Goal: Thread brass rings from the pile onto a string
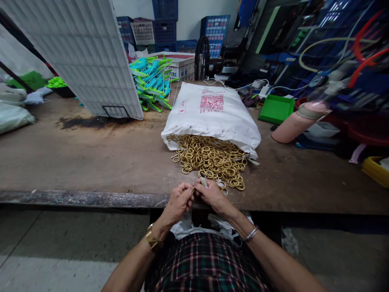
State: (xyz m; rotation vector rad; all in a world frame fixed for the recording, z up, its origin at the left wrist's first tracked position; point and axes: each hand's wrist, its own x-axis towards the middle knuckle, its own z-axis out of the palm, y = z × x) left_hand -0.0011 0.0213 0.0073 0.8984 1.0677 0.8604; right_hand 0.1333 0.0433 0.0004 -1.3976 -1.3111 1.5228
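Left hand [181, 197] and right hand [212, 194] come together at the bench's [100, 162] near edge, fingers curled into pinches; whatever the left grips is too small to tell. The right holds a small pale piece [203, 182]. Just beyond, gold-coloured rings [209, 156] spill from a white sack [194, 119].

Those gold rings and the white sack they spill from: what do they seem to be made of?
The gold rings look like metal, perhaps brass, with a muted golden sheen; coated plastic can't be ruled out. The white sack looks like woven plastic, mostly matte: it creases stiffly and bears red print, though any weave is too fine to make out.
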